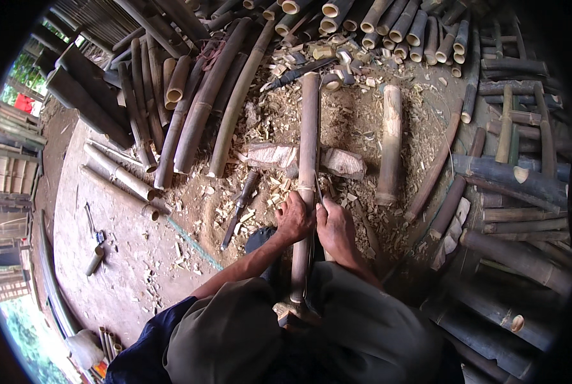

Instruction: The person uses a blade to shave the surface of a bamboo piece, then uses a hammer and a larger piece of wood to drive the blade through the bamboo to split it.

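A long bamboo pole (308, 121) runs away from me between my knees, its middle lying across a chopped, pale-faced log (345, 163). My left hand (295, 219) is closed on the pole from its left side, fingers curled. Just right of it, my right hand (337, 232) is closed with the thumb on top. A thin, narrow piece (318, 185) sticks out ahead of the right hand along the pole; whether it is a blade or a split strip I cannot tell. Below the hands, the pole's near end meets a wooden block (289, 313) between my legs.
Left of the pole lies a dark-bladed tool (240, 208) among wood chips. A thick bamboo length (390, 144) lies to the right. Stacked bamboo (196, 96) leans at far left; cut tubes (404, 25) pile up behind. Bamboo frames and poles (516, 179) crowd the right side.
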Demonstrator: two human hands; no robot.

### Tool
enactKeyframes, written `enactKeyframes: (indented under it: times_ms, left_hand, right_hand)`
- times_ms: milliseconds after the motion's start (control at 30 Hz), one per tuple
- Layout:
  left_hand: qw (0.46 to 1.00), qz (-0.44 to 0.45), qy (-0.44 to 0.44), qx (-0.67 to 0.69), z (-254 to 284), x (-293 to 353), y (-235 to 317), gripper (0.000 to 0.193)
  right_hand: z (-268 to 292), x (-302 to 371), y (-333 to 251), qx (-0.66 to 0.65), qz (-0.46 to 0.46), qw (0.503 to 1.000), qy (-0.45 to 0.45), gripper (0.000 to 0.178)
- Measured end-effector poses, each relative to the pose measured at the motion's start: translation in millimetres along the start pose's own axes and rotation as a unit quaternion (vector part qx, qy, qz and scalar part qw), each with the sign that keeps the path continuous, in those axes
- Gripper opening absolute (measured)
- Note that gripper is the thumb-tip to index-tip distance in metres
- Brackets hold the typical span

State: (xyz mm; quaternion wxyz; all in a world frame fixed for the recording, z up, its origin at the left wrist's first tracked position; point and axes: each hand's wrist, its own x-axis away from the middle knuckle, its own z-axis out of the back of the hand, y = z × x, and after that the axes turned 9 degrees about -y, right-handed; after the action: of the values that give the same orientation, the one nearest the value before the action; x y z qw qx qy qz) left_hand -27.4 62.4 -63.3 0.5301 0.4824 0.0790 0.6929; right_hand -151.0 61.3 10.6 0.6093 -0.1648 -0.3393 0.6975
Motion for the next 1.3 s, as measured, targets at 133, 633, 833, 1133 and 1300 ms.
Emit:
enactKeyframes:
  times_ms: [133,633,833,1133,1300]
  left_hand:
    - [0.999,-0.001,-0.019,-0.029,2,-1,-1,0.066]
    - [0.998,-0.028,-0.016,-0.051,8,5,1,0.063]
    - [0.999,-0.02,-0.021,-0.027,14,7,0,0.065]
    - [0.976,-0.126,-0.055,0.171,1,-8,-29,0.062]
    - [0.857,-0.149,-0.21,0.446,27,1,-35,0.059]
  right_hand:
    - [4,-29,-8,0.002,-0.04,0.999,-0.009,0.026]
    - [25,-142,-14,-0.01,-0.038,0.999,0.016,0.03]
    - [40,-203,-29,-0.065,-0.087,0.993,-0.037,0.027]
    - [61,-240,-30,-0.233,-0.052,0.971,0.015,0.038]
    - [76,-85,-21,-0.478,0.012,0.874,-0.089,0.038]
